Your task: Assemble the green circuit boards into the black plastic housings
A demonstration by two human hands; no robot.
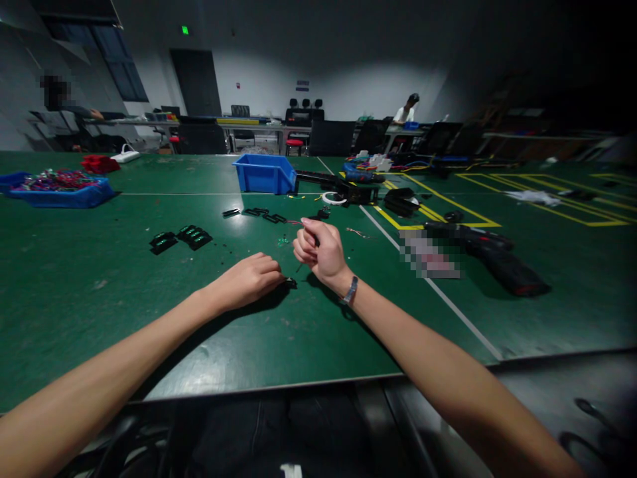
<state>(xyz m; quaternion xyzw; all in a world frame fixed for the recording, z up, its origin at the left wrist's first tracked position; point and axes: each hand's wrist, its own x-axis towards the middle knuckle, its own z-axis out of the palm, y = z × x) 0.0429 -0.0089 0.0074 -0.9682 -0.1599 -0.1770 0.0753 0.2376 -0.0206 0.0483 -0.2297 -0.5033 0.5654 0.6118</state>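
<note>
Near the middle of the table, my left hand [255, 277] rests low with its fingers pinched on a small black part [291, 283]. My right hand [324, 251], a band on its wrist, is curled closed just right of it and a little higher. From that fist a thin dark tool [298, 269] points down toward the black part; its kind cannot be made out. Small green boards [283, 240] lie just beyond my hands. Farther off is a row of black rectangular frames [256, 212]. Black pieces with green boards [194, 236] sit to the left.
A blue bin [263, 174] stands beyond my hands. At left, a blue tray [67, 192] holds red and coloured pieces. A black power tool [497, 255] lies at right, near yellow tape lines [448, 216]. A roll of white tape [334, 198] and loose wires [358, 233] are nearby.
</note>
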